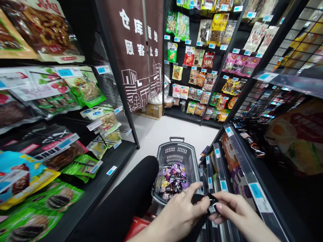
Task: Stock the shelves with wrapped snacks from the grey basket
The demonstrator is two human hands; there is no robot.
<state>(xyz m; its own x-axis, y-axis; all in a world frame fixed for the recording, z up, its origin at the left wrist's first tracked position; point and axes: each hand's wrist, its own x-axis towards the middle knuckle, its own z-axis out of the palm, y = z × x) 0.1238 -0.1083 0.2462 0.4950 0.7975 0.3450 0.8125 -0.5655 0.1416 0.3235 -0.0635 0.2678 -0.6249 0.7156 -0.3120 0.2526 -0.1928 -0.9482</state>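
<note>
Racks: three in view; the left rack [118, 153], the back rack [186, 116] and the right rack [241, 156], all stocked with bagged goods.
Hanging: one brown curtain [138, 64] between the left and back racks, bearing eight white characters in two rows of four, above a line drawing of buildings.
Leg: one black trouser leg [126, 191], stretching in from below, left of the basket.
Basket: one grey basket [192, 161] on the floor between the racks, one handle at its far end.
Carton: one cardboard box [153, 111] at the curtain's foot.
Basket's load: a heap of small packets [174, 178], purple, black and yellow, overlapping too much to count.
Hands: two; the left hand [180, 208] and right hand [233, 206] both pinch one wrapper.
Pinched thing: one black packet [212, 203], held between both hands' fingertips, just right of the basket's near end.
</note>
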